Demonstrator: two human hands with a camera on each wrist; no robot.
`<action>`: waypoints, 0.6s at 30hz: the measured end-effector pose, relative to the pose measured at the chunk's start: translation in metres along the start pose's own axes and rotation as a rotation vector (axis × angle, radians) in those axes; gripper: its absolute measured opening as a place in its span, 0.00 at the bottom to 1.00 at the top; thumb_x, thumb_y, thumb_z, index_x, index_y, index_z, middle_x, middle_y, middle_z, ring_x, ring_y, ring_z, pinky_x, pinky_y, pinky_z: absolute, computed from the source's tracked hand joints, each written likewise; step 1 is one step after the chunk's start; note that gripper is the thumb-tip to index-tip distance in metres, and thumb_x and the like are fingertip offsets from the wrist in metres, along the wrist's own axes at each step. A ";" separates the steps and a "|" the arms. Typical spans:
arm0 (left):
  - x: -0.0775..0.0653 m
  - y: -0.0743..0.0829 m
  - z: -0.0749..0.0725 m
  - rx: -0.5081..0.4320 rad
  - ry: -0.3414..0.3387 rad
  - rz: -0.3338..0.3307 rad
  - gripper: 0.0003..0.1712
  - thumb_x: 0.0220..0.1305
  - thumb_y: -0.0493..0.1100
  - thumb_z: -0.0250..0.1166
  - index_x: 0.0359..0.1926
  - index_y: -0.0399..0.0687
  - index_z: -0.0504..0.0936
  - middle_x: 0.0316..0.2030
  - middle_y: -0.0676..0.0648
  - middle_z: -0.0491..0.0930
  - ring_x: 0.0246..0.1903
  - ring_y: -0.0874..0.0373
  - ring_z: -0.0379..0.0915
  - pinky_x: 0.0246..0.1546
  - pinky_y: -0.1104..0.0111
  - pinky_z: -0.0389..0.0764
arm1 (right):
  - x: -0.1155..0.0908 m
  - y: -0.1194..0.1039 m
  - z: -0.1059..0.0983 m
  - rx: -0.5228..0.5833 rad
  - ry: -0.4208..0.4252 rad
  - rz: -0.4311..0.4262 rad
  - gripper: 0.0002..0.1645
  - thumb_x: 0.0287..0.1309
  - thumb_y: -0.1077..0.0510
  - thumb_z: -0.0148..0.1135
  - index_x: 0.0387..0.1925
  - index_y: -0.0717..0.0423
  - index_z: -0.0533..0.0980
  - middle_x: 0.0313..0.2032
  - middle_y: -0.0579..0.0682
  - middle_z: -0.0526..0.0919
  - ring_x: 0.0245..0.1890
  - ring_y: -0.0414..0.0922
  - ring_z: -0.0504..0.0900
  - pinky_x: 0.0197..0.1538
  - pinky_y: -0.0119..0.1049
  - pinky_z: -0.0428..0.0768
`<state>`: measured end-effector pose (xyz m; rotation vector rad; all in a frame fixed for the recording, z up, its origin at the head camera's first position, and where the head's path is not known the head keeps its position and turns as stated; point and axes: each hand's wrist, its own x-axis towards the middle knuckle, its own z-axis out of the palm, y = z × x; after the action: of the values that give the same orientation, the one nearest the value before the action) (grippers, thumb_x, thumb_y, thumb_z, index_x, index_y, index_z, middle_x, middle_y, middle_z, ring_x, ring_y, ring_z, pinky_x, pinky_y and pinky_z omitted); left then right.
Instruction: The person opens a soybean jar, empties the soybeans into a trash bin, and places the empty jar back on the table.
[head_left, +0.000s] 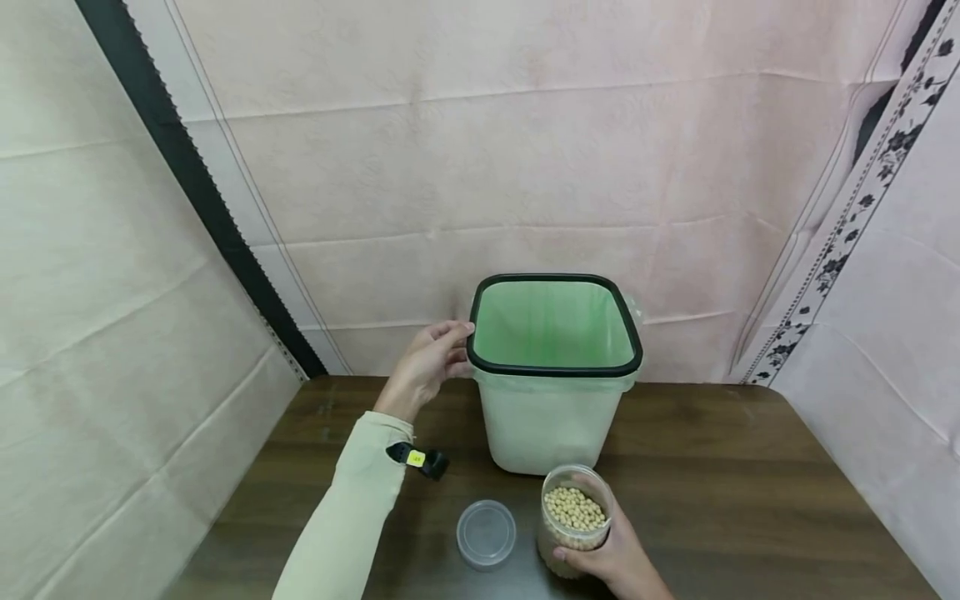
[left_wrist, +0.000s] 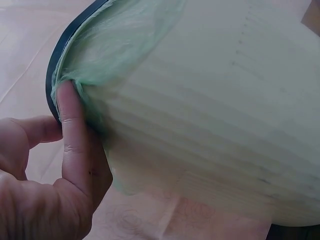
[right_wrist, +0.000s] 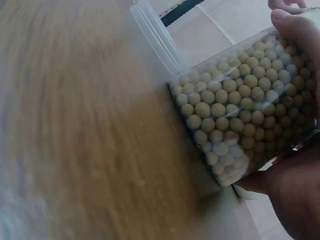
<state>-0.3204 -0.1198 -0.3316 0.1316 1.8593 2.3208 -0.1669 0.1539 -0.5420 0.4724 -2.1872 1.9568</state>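
Note:
A pale green trash can (head_left: 555, 421) with a black rim ring and a green plastic liner (left_wrist: 125, 45) stands at the back of the table. My left hand (head_left: 431, 362) pinches its left rim, with a finger (left_wrist: 72, 135) under the ring against the liner's overhang. My right hand (head_left: 618, 554) grips a clear jar (head_left: 551, 533) of round, pale yellow soybeans (right_wrist: 240, 100) in front of the can. The jar's mouth is uncovered. To its left, a round translucent lid (head_left: 486, 535) lies on the table.
The dark wooden table (head_left: 720, 483) reaches back to a cloth-hung wall (head_left: 487, 167). More pale cloth (head_left: 97, 333) hangs on the left, and a floral-bordered cloth (head_left: 847, 242) on the right. A dark strip (head_left: 195, 175) runs down the left corner.

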 end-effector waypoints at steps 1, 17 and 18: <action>0.000 -0.001 0.000 -0.002 0.002 0.000 0.10 0.77 0.40 0.63 0.51 0.38 0.78 0.34 0.49 0.81 0.29 0.60 0.80 0.28 0.72 0.85 | -0.001 -0.002 0.000 -0.016 0.020 0.004 0.56 0.41 0.72 0.85 0.72 0.59 0.66 0.67 0.61 0.71 0.60 0.34 0.74 0.61 0.22 0.71; -0.005 -0.009 0.005 -0.053 0.045 -0.005 0.09 0.77 0.42 0.63 0.52 0.41 0.78 0.34 0.50 0.80 0.29 0.62 0.79 0.28 0.73 0.84 | 0.019 -0.102 -0.063 -0.128 0.223 -0.192 0.57 0.37 0.81 0.79 0.71 0.64 0.66 0.60 0.44 0.82 0.56 0.37 0.80 0.60 0.23 0.74; -0.005 -0.009 0.005 -0.057 0.046 -0.001 0.09 0.77 0.42 0.62 0.52 0.41 0.78 0.34 0.50 0.80 0.28 0.62 0.79 0.28 0.73 0.84 | 0.023 -0.111 -0.069 -0.137 0.230 -0.193 0.57 0.38 0.81 0.79 0.72 0.63 0.66 0.60 0.44 0.83 0.56 0.38 0.80 0.60 0.24 0.74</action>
<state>-0.3143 -0.1143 -0.3396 0.0701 1.8116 2.3932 -0.1564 0.2094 -0.4218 0.3989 -2.0326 1.6603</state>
